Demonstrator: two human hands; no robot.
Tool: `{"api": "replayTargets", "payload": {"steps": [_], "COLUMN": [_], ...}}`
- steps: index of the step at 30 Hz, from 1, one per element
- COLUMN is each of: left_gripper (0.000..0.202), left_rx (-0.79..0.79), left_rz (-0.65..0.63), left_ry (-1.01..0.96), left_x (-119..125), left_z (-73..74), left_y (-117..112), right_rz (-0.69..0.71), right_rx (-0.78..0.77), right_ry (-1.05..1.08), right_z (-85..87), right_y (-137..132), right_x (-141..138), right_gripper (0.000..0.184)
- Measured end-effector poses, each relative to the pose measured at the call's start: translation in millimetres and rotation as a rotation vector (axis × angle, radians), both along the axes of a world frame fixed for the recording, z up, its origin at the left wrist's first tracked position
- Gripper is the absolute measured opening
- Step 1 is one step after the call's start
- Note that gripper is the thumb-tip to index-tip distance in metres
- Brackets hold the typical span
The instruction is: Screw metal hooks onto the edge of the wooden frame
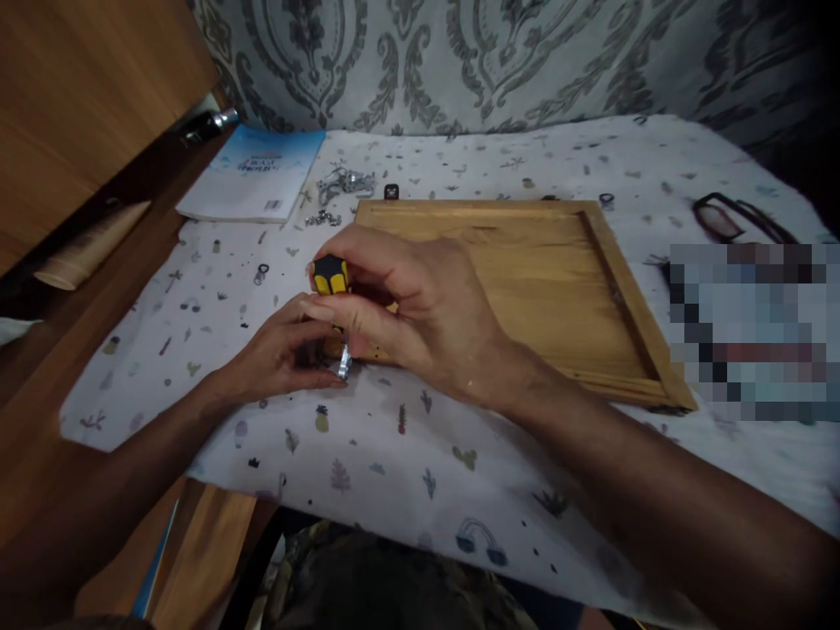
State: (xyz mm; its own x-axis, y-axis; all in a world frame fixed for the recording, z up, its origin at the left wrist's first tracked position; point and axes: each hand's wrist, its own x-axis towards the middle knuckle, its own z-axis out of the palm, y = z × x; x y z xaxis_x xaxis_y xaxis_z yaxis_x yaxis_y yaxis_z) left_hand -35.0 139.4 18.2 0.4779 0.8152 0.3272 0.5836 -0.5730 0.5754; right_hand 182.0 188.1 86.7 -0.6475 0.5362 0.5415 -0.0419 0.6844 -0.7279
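Note:
My right hand (pixel 420 302) grips a screwdriver by its black and yellow handle (pixel 330 276), held upright over the near left corner of a framed wooden panel (pixel 525 289). Below the handle, my left hand (pixel 282 350) closes its fingers and thumb around a small silver metal fitting (pixel 344 360) at the panel's edge. My fingers cover most of that corner, and the screwdriver's tip cannot be made out. The panel lies flat, with a raised rim around a recessed middle.
Behind the hands lie a pile of silver metal fittings (pixel 347 182) and a heap of small screws (pixel 323 218). A book (pixel 253 175) rests at the back left, near a tube (pixel 92 245). Glasses (pixel 741 219) lie on the right. A patterned cloth (pixel 394 455) covers the table.

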Motion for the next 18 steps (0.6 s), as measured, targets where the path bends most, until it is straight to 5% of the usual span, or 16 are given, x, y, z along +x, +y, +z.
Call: {"api": "replayTargets", "payload": {"steps": [4, 11, 18], "left_gripper": [0.035, 0.040, 0.044], "left_rx": [-0.071, -0.034, -0.068], "left_rz": [0.004, -0.006, -0.019], "left_ry": [-0.007, -0.012, -0.017], "left_x": [2.0, 0.0, 0.6], "left_z": [3.2, 3.3, 5.0], "left_y": [-1.3, 0.4, 0.2], "right_rz": [-0.061, 0.145, 0.215], "right_rx": [0.050, -0.158, -0.155], "right_ry": [-0.006, -0.034, -0.030], "right_z": [-0.8, 10.2, 14.9], "right_y": [-6.6, 1.0, 9.8], "right_x": [-2.5, 6.7, 8.5], "right_gripper": [0.019, 0.012, 0.020]}}
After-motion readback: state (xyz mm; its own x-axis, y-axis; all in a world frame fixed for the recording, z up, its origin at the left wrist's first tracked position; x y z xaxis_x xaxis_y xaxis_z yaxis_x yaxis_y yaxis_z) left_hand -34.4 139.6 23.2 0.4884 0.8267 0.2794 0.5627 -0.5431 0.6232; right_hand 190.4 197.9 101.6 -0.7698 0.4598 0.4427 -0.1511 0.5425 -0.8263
